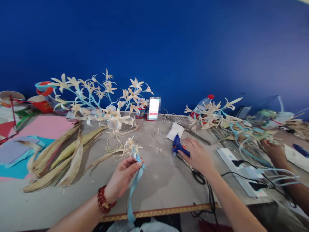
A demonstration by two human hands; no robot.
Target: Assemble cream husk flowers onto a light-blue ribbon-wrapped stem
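Observation:
My left hand (pixel 126 172) pinches the base of a small flower (pixel 132 145) made of pale husk petals. From that pinch a light blue ribbon (pixel 133 193) hangs down past the table's front edge. On the right, my right hand (pixel 196 153) has its fingers around a blue glue gun (pixel 177 145), whose nozzle points away over a white pad (pixel 174 130). Part of the gun's handle is hidden by the fingers. Below the gun lie scissors (pixel 198 176) with black handles, close to my right wrist.
Husk flower branches (pixel 90 93) stand at the back left. Dried husks (pixel 70 154) and coloured paper (pixel 45 127) lie left. A phone (pixel 154 108) leans near the wall. Right are a power strip (pixel 238 170), cables, another flower bunch (pixel 212 116) and another person's hand (pixel 272 151).

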